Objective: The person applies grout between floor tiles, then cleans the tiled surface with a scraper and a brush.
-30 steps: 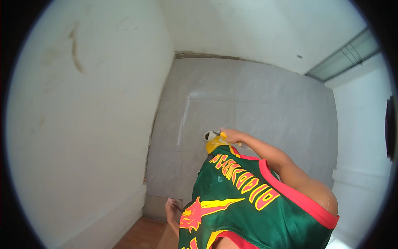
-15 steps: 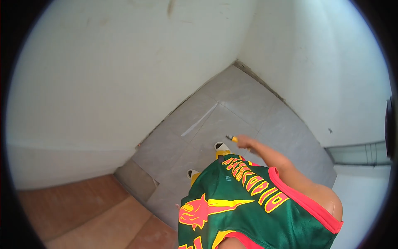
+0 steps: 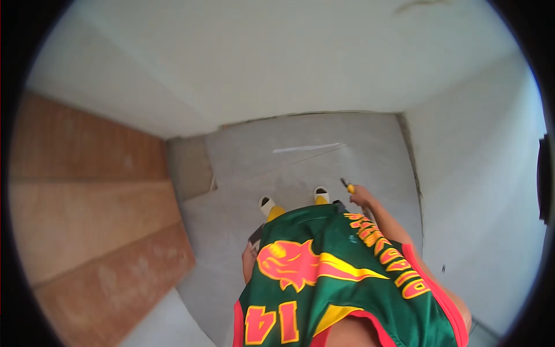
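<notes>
My right hand point(image 3: 361, 196) is out in front of my right hip, its fingers closed round a yellow-handled tool point(image 3: 348, 186) with a dark tip. The tip points forward and left, above the grey floor; its exact kind is too small to make out. Low at my left side, partly hidden by the green jersey point(image 3: 324, 260), is my left hand point(image 3: 249, 253). Its fingers are closed on a dark flat object point(image 3: 256, 234), of which only part shows. Both feet, in white shoes point(image 3: 321, 194), stand on the grey floor tiles point(image 3: 243, 168).
A white strip point(image 3: 306, 148) lies on the floor ahead. White walls point(image 3: 277, 63) meet at the far right corner. To the left are reddish-brown wooden boards point(image 3: 98, 225), beside a brownish floor patch point(image 3: 192, 165).
My view has turned left, bringing more of the wooden boards into sight. My left hand and the dark object have come into view. The yellow-handled tool stays in my right hand.
</notes>
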